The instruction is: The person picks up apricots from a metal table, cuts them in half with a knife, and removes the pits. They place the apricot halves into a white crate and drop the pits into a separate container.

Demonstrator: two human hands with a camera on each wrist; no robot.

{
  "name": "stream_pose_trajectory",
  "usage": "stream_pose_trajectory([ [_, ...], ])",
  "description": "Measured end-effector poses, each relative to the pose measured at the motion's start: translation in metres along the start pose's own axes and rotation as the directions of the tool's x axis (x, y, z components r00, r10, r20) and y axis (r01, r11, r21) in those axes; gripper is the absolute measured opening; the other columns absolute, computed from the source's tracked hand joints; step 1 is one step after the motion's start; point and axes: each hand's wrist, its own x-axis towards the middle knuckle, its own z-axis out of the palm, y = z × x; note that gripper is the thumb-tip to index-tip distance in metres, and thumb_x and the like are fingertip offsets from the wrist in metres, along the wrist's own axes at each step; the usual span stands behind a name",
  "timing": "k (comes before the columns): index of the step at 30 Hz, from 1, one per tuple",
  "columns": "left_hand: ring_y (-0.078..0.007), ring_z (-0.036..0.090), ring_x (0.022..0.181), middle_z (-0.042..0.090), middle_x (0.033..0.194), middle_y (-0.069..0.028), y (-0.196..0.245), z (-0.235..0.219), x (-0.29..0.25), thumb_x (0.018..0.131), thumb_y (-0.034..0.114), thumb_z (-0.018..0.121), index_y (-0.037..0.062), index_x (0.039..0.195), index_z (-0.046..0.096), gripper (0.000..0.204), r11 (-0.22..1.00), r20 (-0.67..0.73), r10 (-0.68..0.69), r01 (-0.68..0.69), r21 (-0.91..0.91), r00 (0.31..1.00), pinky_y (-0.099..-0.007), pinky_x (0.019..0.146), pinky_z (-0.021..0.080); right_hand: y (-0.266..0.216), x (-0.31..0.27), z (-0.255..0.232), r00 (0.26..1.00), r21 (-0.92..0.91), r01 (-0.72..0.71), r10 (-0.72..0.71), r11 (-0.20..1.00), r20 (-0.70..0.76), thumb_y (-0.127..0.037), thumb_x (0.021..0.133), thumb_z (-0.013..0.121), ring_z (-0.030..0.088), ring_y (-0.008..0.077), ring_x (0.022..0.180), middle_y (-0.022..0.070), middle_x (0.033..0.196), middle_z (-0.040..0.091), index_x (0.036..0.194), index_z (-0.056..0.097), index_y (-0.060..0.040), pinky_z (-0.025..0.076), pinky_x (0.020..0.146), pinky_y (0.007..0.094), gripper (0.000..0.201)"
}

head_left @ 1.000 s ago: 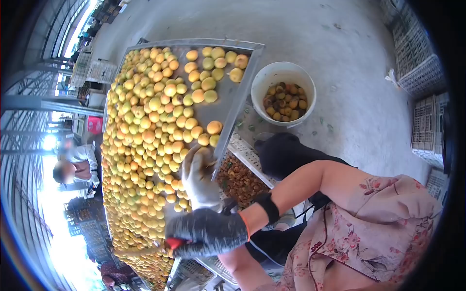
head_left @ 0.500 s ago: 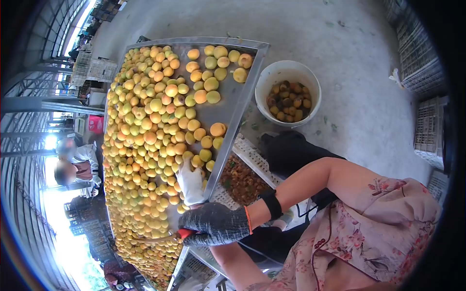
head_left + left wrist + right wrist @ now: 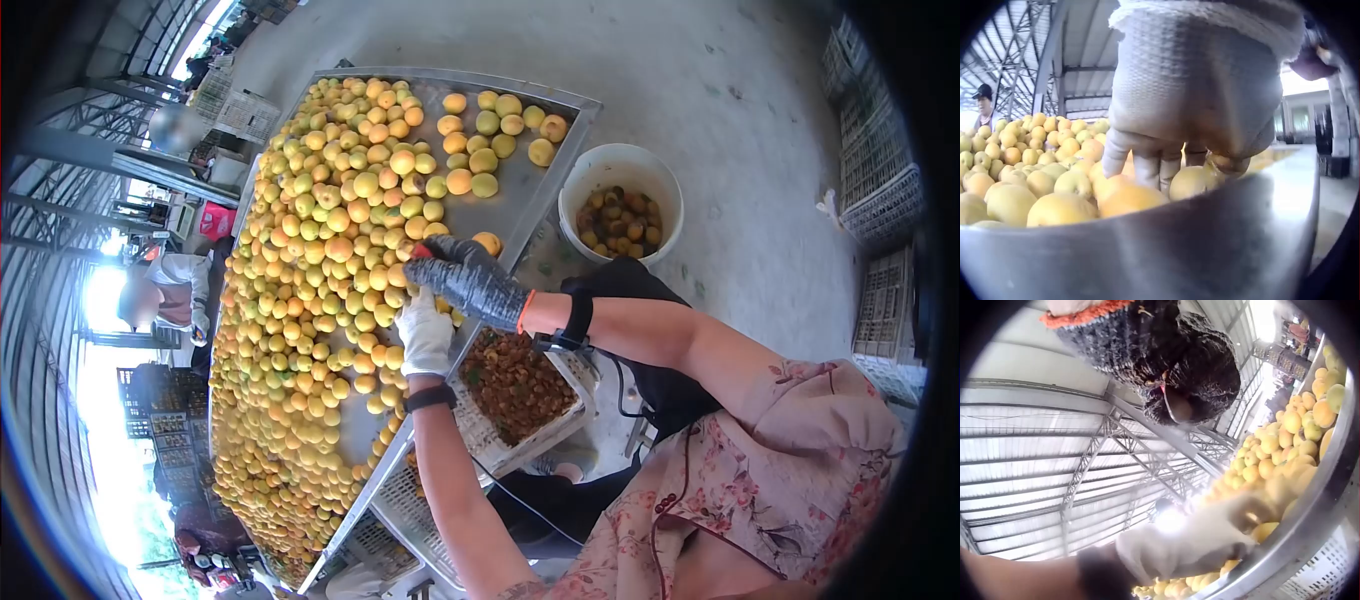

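My left hand [image 3: 425,335], in a white glove, reaches over the rim of a metal sorting table [image 3: 535,190] piled with yellow-orange apricots [image 3: 340,215]. In the left wrist view its fingers [image 3: 1147,169] point down among the fruit, the thumb beside one apricot [image 3: 1191,182]. My right hand [image 3: 465,280], in a dark grey knit glove, grips a red-handled knife [image 3: 421,251] just above the left fingertips. A thin metal edge of the knife [image 3: 1172,409] shows in the right wrist view; the rest is hidden by the glove.
A white bucket [image 3: 668,215] with darker, blemished apricots stands on the floor beyond the table's corner. Below the rim sits a white crate [image 3: 580,375] of brown pieces. Stacked crates [image 3: 880,200] line the right side. Another person [image 3: 180,285] is across the table.
My right hand has moved up along the table rim with the knife, past the left hand. The left hand went from turned-up to fingers down on the apricots; its forearm now shows.
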Motion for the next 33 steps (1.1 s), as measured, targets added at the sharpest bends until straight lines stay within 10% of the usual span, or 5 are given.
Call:
stream_pose_trajectory([
  [2,-0.0265,0.055,0.103,0.062,0.100,-0.0096,-0.004,-0.011,-0.011,0.073,0.006,0.064,0.0016,0.112,0.054,0.040,0.736,0.005,-0.141,0.109,-0.668,0.990,-0.0400,0.087,0.047,0.003,0.002,-0.009,1.000,-0.031,-0.014,0.015,0.999,0.023,-0.029,0.082,0.068,0.055,0.0133,0.071,0.0078,0.074,0.062,0.090,0.062,-0.0007,0.045,0.069,0.0323,0.030],
  [6,-0.0203,0.055,0.105,0.048,0.123,-0.0124,-0.015,-0.040,-0.067,0.073,-0.016,0.057,-0.0021,0.127,0.043,0.058,0.242,-0.255,-0.221,-0.200,-0.950,0.941,-0.0303,0.085,0.053,0.010,-0.010,-0.007,0.975,-0.417,0.058,0.038,0.907,0.218,-0.032,0.080,0.069,0.057,0.0206,0.069,0.0130,0.077,0.063,0.090,0.061,-0.0017,0.045,0.069,0.0349,0.033],
  [14,-0.0196,0.057,0.102,0.055,0.121,-0.0120,-0.025,-0.040,-0.174,0.082,-0.005,0.049,-0.0013,0.126,0.050,0.044,0.566,-0.602,-0.151,-0.431,-0.703,0.784,-0.0296,0.088,0.048,0.040,-0.054,0.032,0.804,-0.415,0.133,0.147,0.900,0.576,-0.027,0.075,0.077,0.058,0.0124,0.081,0.0085,0.085,0.065,0.102,0.060,-0.0033,0.046,0.074,0.0316,0.040],
  [17,-0.0151,0.060,0.088,0.058,0.116,-0.0109,-0.038,-0.027,-0.183,0.093,0.015,0.050,-0.0005,0.132,0.045,0.042,-0.234,-0.209,-0.422,-0.329,-0.915,0.882,-0.0276,0.075,0.051,0.050,-0.065,0.050,0.785,-0.361,0.241,0.038,0.901,0.618,-0.023,0.079,0.072,0.057,0.0142,0.069,0.0097,0.075,0.064,0.089,0.061,-0.0040,0.045,0.066,0.0323,0.024],
  [33,-0.0179,0.061,0.086,0.060,0.106,-0.0104,-0.097,0.004,-0.217,0.091,0.011,0.054,0.0013,0.124,0.048,0.035,-0.422,-0.184,-0.564,-0.473,-0.774,0.805,-0.0290,0.075,0.050,0.078,-0.110,0.079,0.686,-0.533,0.448,0.106,0.718,0.720,-0.028,0.093,0.055,0.063,0.0336,0.080,0.0156,0.087,0.065,0.098,0.064,-0.0034,0.047,0.069,0.0408,0.027],
])
